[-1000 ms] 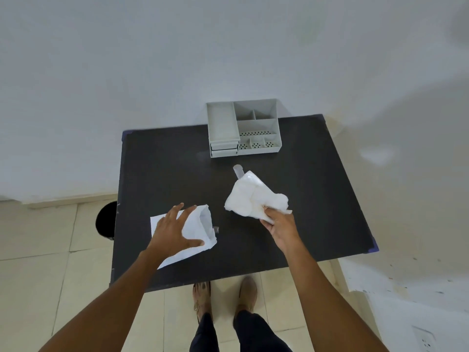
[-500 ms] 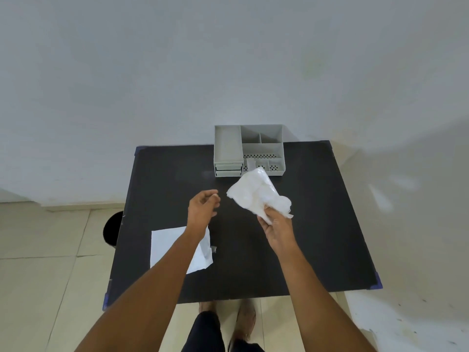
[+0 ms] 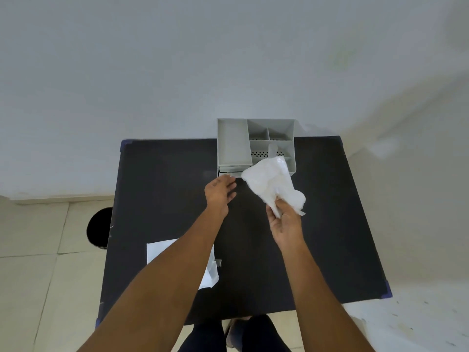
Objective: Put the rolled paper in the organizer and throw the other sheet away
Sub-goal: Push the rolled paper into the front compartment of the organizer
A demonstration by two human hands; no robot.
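Note:
My right hand [image 3: 286, 222] grips the lower end of a loosely rolled white paper [image 3: 271, 184], held above the table with its upper end in front of the grey organizer [image 3: 232, 146]. The organizer stands at the table's far edge and has several compartments and low drawers at its front left. My left hand [image 3: 220, 193] is open, fingers spread, reaching toward the organizer's drawer front, and holds nothing. The other white sheet [image 3: 158, 250] lies flat on the near left of the table, partly hidden under my left forearm.
The black table [image 3: 165, 179] stands against a pale wall. A black round bin [image 3: 99, 228] sits on the tiled floor at the table's left side. My feet show below the table's near edge.
My left hand has left the flat sheet and moved forward to the organizer's front. My right hand has carried the rolled paper toward the organizer.

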